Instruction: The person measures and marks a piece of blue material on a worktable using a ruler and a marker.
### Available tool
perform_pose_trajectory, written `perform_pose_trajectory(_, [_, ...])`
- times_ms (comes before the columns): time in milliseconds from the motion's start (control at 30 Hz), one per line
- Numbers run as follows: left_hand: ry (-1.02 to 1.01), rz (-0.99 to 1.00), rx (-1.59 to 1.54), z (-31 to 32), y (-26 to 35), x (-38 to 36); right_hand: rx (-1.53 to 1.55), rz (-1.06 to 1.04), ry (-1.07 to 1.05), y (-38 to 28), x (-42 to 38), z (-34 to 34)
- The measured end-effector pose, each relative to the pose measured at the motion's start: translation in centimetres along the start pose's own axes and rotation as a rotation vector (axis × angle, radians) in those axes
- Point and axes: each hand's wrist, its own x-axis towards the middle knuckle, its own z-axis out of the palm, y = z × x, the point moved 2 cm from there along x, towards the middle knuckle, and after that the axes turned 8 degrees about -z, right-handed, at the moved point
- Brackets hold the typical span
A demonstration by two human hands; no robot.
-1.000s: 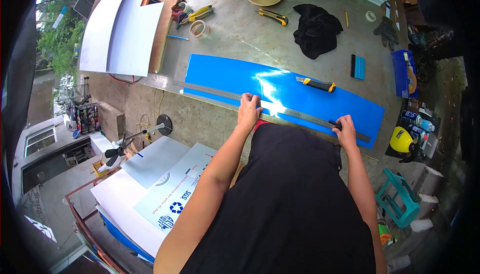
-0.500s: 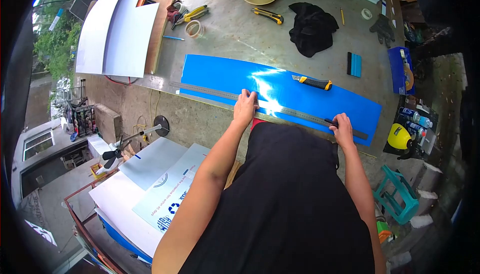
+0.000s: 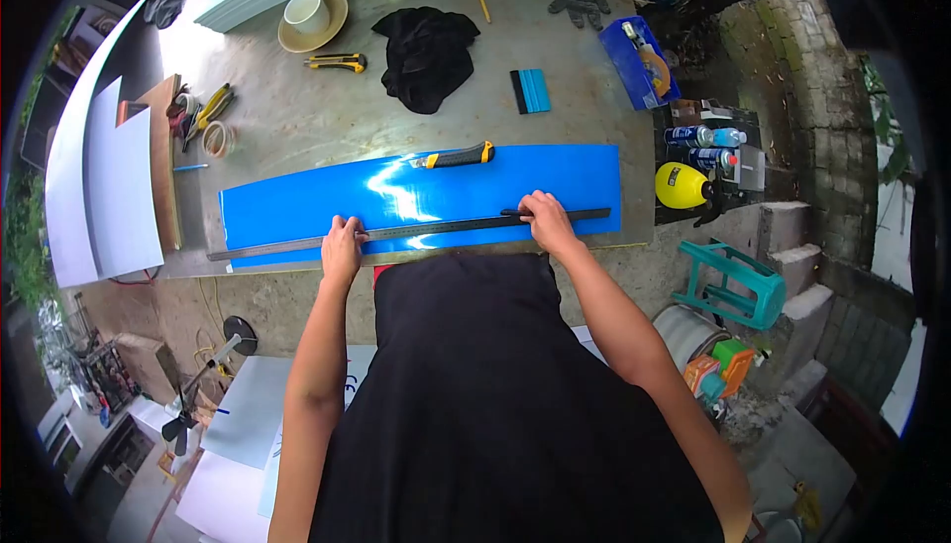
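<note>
A long blue sheet (image 3: 535, 174) lies along the front edge of the table, with a steel ruler (image 3: 446, 229) across its lower part. My left hand (image 3: 344, 244) has its fingers closed at the ruler's left half. Farther right, my right hand (image 3: 547, 220) pinches a thin dark pen-like tool (image 3: 512, 213) and rests at the ruler. On the sheet, beyond the ruler, lies a yellow and black cutter (image 3: 456, 156). Past the sheet are a blue squeegee (image 3: 533, 91) and a black cloth (image 3: 426, 57).
A cup (image 3: 307, 12) stands on a saucer at the back, near a second cutter (image 3: 337, 62). White panels (image 3: 119, 176) lean at the left. A blue bin (image 3: 634, 57) is at the table's right edge, with a green stool (image 3: 733, 285) below.
The view has turned and moved to the right. My right hand is still at the ruler with the dark tool, and the ruler's right part now lies farther from the sheet's near edge.
</note>
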Motion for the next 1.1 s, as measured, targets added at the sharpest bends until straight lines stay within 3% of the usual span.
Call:
perform_pose_trajectory(500, [0.095, -0.06, -0.044, -1.5, 2.6, 8.0, -0.057, 0.172, 0.03, 2.1, 8.0, -2.3])
perform_pose_trajectory(600, [0.097, -0.074, -0.043, -1.7, 3.0, 8.8, -0.005, 0.152, 0.138, -0.1, 10.2, -3.3])
perform_pose_trajectory(767, [0.088, -0.101, -0.054, -1.4, 2.9, 9.0, 0.002, -0.069, -0.033, -3.0, 14.1, -1.4])
perform_pose_trajectory(1000, [0.077, -0.103, -0.073, -2.0, 3.5, 9.8, -0.059, -0.148, -0.09, -1.5, 17.6, -1.0])
perform_pose_trajectory(1100, [0.044, -0.128, -0.08, -2.1, 3.6, 10.4, -0.087, -0.126, 0.02, -0.8, 19.0, -1.5])
